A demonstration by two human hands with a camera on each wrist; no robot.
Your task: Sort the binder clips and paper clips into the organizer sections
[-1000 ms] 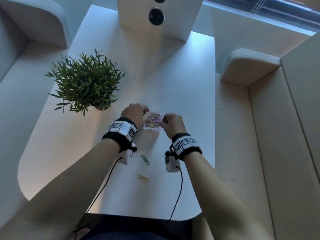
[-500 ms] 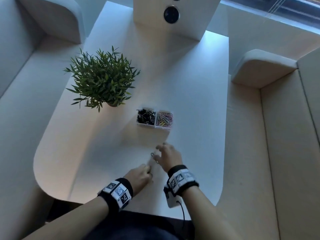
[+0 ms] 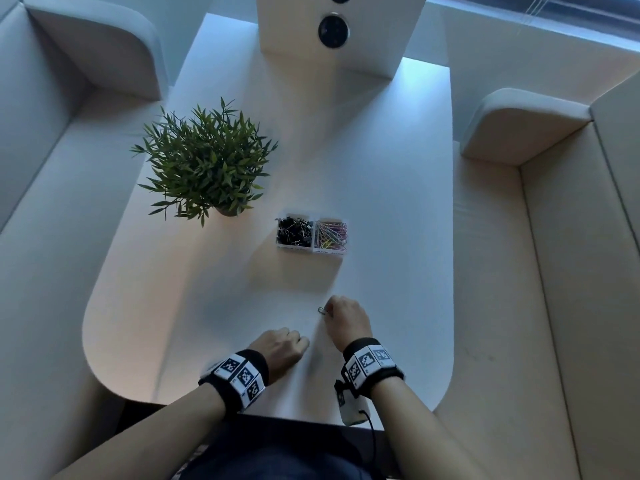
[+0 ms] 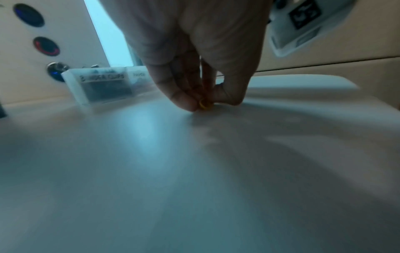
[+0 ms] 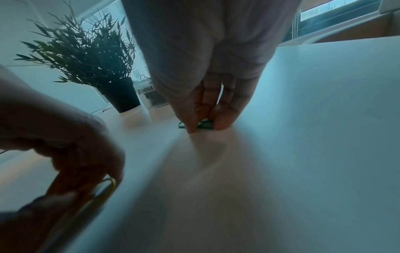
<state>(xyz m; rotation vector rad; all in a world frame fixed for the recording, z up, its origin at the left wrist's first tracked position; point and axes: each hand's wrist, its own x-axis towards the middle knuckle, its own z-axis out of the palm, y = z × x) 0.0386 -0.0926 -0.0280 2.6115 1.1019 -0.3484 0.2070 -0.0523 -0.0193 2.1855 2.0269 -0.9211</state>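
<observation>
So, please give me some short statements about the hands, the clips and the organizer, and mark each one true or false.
1. The left hand pinches a yellow clip at the table. True.
2. The right hand holds a binder clip above the organizer. False: it pinches a green clip down on the table, well short of the organizer.
3. The organizer's left section holds black binder clips, its right section coloured paper clips. True.
4. The plant stands to the right of the organizer. False: it stands to its left and farther back.
5. Both hands are nearer to the person than the organizer is. True.
</observation>
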